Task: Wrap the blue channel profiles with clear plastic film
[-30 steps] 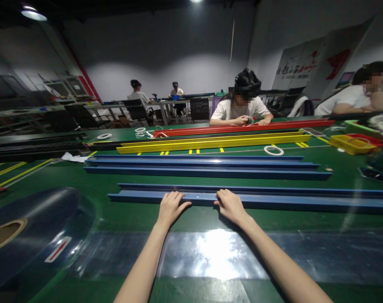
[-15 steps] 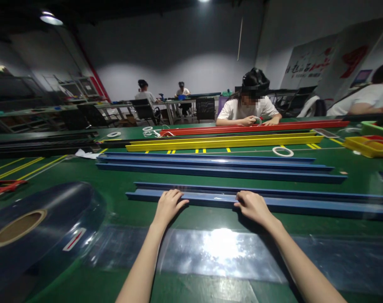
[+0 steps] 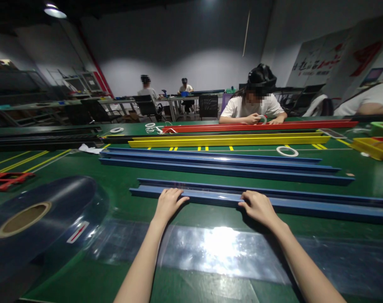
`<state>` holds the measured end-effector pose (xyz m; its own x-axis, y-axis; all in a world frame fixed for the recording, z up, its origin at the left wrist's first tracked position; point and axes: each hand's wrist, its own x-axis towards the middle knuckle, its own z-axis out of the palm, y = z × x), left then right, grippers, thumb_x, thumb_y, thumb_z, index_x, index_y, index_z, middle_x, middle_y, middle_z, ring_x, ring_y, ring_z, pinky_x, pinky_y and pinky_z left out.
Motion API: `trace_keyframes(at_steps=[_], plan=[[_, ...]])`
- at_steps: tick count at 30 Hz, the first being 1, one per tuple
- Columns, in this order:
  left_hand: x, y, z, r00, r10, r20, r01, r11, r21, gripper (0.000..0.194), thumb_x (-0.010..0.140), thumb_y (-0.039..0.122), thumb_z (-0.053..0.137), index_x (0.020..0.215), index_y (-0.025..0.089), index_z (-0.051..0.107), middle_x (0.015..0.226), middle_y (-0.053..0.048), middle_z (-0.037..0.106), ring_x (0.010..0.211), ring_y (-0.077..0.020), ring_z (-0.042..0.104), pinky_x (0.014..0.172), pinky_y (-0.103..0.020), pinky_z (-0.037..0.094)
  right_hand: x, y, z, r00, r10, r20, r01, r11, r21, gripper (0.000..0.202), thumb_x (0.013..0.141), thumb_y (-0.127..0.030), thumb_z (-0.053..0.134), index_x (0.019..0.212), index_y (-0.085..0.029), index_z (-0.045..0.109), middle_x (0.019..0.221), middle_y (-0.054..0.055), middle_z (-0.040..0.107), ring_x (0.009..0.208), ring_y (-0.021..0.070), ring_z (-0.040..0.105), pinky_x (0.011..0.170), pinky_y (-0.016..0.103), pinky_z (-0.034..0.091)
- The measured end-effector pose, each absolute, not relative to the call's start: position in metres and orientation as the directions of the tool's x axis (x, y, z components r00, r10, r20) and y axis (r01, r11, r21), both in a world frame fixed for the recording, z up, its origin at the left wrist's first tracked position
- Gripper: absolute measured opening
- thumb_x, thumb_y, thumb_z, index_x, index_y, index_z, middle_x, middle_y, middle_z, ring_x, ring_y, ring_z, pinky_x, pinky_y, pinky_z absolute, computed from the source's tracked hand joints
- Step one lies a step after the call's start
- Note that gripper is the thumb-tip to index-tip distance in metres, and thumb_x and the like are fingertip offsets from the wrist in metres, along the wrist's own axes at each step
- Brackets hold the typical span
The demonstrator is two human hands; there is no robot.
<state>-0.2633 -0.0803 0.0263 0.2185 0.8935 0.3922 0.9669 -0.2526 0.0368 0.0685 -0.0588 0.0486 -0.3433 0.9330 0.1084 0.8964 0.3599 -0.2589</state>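
Presently, nearest the viewer: clear film strip (image 3: 185,248) flat across the green desk (image 3: 84,282), strong glare near its middle. At left it meets a large roll (image 3: 68,193) of similar film, with a pale-rimmed core opening and a label (image 3: 78,232) bearing a red arrow. Both forearms cross above the strip.

Just beyond the strip: blue channel (image 3: 213,196), lying lengthwise on the desk, left end in view, right end running out of view. Left hand (image 3: 168,202) on its near wall towards the left end, fingers over the rim, thumb spread to the right. Right hand (image 3: 259,206) on the same wall further right, fingers bent over the rim, thumb towards the front face. Hands well apart, both touching the channel; whether either actually grips cannot be told.

Next row: further blue channels (image 3: 225,170), side by side, roughly parallel to the first. Red frame (image 3: 10,181) at far left, beyond the roll. Behind the row, a white ring (image 3: 287,151) lies flat; yellow channel (image 3: 229,141) next, then red channel (image 3: 257,126). Yellow tray (image 3: 372,147) at the right edge.

Across the desk: co-worker (image 3: 251,107) in white top and black cap, bent over the red channel, holding a white ring-shaped item (image 3: 262,119). Far back: two seated people at another work surface, black chairs, pale wall.
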Motion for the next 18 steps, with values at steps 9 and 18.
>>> trace_keyframes(at_steps=[9,18], plan=[[-0.2648,-0.0787,0.0214,0.238,0.884,0.403,0.965,-0.261,0.002,0.039,0.087,0.052,0.041,0.095,0.02,0.062,0.089,-0.004,0.068,0.087,-0.0197,0.059,0.077,-0.032,0.037,0.0681,-0.0586,0.0471,-0.347,0.932,0.106,0.889,0.363,-0.278,0.015,0.081,-0.029,0.051,0.081,-0.017,0.061,0.086,0.006,0.065,0.084,0.0198,0.058,0.069,0.026,0.034],[-0.2625,-0.0795,0.0237,0.236,0.899,0.368,0.968,-0.251,-0.008,0.04,0.088,0.051,0.039,0.092,0.018,0.061,0.086,-0.005,0.066,0.086,-0.0205,0.057,0.077,-0.033,0.035,0.0685,-0.0587,0.0458,-0.357,0.925,0.128,0.885,0.378,-0.273,0.014,0.081,-0.028,0.051,0.08,-0.018,0.06,0.085,0.005,0.064,0.085,0.0201,0.057,0.07,0.026,0.035]])
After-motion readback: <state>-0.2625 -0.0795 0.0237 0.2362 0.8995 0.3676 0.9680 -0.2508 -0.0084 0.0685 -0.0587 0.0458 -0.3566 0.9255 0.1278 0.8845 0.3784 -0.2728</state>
